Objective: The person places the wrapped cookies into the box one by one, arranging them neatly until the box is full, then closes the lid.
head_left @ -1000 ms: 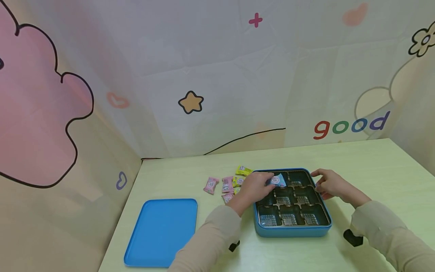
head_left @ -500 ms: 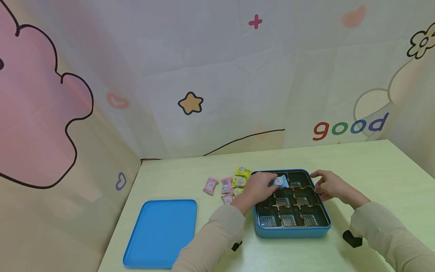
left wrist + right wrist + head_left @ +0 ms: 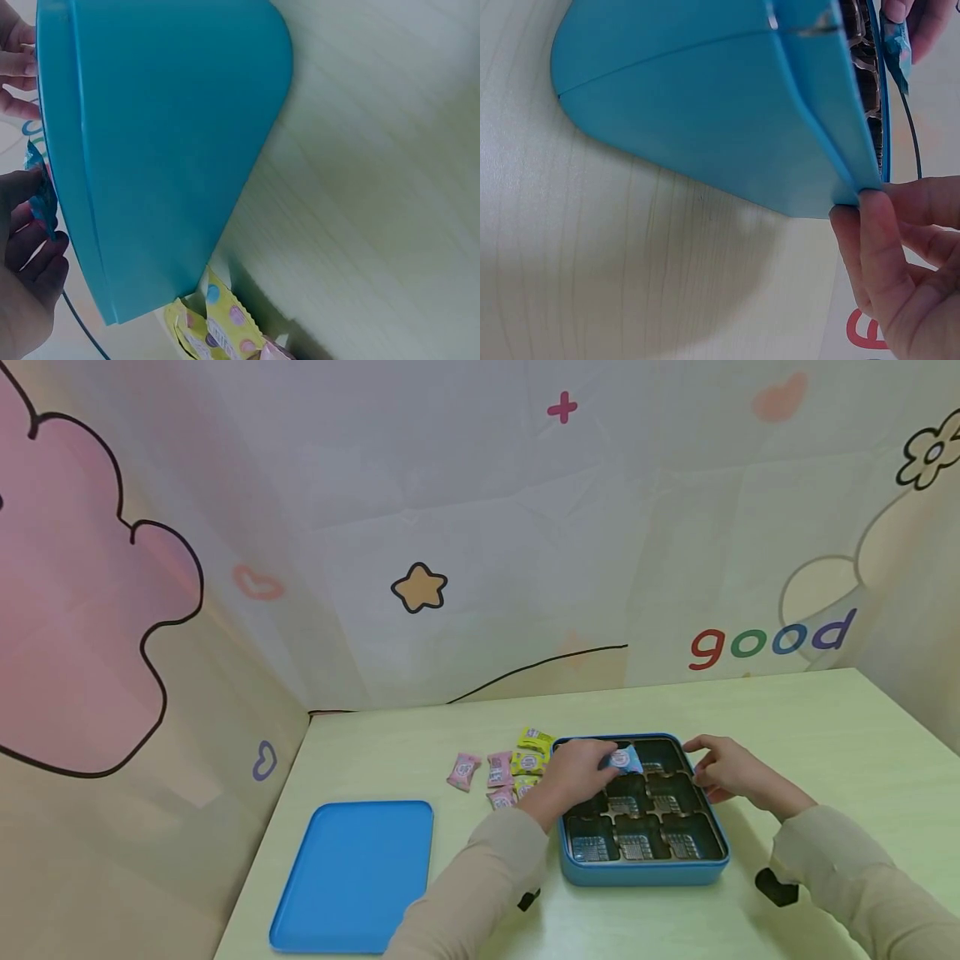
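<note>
A blue-wrapped candy [image 3: 626, 759] is pinched between the thumb and fingers of my left hand [image 3: 576, 773], over the back row of a blue tin [image 3: 645, 873]. The tin holds a dark tray [image 3: 654, 815] divided into compartments. In the left wrist view the candy [image 3: 43, 196] shows just above the tin's rim. My right hand [image 3: 738, 772] grips the tin's right edge near the back; in the right wrist view its fingertips [image 3: 876, 206] lie against the rim and side at a corner. The left hand hides part of the tray's left side.
Several pink candies [image 3: 464, 772] and yellow candies [image 3: 528, 763] lie left of the tin, the yellow ones close to its side. A flat blue lid [image 3: 360, 872] lies at the table's front left. A printed cloth wall [image 3: 480, 527] stands behind the table.
My left hand has shifted a little to the right with the blue candy, from the back-left compartment toward the back-middle one. The right hand stays at the tin's edge.
</note>
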